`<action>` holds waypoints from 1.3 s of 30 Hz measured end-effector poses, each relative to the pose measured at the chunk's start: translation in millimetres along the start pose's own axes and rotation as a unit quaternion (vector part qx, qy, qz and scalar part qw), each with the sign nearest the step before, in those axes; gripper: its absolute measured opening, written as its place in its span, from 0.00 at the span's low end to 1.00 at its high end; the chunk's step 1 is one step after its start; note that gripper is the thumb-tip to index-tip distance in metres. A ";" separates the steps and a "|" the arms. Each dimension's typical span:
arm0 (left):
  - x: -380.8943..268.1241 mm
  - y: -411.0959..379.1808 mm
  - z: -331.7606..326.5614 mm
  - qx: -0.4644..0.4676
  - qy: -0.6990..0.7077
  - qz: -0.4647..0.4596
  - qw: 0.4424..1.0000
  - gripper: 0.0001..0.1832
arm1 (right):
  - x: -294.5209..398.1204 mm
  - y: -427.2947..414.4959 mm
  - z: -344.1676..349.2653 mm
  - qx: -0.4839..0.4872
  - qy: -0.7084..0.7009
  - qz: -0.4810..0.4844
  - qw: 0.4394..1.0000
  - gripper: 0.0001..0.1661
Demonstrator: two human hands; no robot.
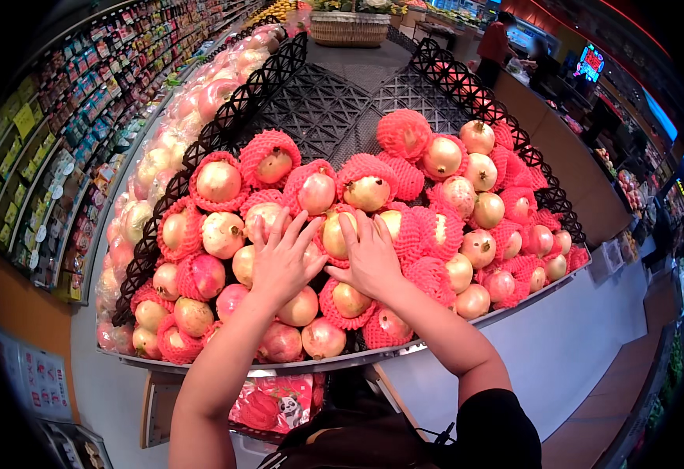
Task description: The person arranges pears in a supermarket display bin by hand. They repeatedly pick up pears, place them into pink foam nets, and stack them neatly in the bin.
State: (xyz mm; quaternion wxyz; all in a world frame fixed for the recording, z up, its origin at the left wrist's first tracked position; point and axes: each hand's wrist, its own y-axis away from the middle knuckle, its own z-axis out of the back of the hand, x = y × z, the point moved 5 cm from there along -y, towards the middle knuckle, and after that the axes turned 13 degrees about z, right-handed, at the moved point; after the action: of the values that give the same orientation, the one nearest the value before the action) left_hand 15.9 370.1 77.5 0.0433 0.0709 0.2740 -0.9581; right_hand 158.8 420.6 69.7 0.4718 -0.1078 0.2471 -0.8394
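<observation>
My left hand lies palm down over the heap of pomegranates, fingers spread. Just right of it, my right hand reaches onto the same heap, its fingers a little apart. Between the two hands sits a yellowish pomegranate in a red foam net; the right fingertips touch or nearly touch its side. Under my left fingers is another netted pomegranate, partly hidden. Bare pomegranates, such as a speckled one, lie among the netted ones. My palms hide what lies directly beneath them.
Black lattice dividers flank the heap. Behind it, black plastic grating shows. Plastic-wrapped fruit lines the left side. A wicker basket stands at the back. Packaged-goods shelves rise left; two people stand by a counter.
</observation>
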 end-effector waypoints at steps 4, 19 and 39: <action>3.1 1.5 0.2 -0.001 -0.018 0.003 1.000 0.33 | -17.1 5.3 26.5 0.151 -0.059 0.054 0.985 0.51; -17.8 -60.8 6.8 -0.030 0.031 0.057 0.997 0.36 | -145.4 -78.6 -3.9 0.026 -0.339 -0.167 0.926 0.52; -2.0 -87.9 -17.7 0.044 -0.052 0.109 0.992 0.34 | -130.3 -32.3 0.2 0.017 -0.317 -0.079 0.945 0.64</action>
State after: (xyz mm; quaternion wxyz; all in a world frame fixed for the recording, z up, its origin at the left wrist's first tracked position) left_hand 9.2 454.0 108.6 0.1584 0.0517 0.2199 -0.9612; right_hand 204.3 544.7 93.3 0.4594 -0.3795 0.0613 -0.8008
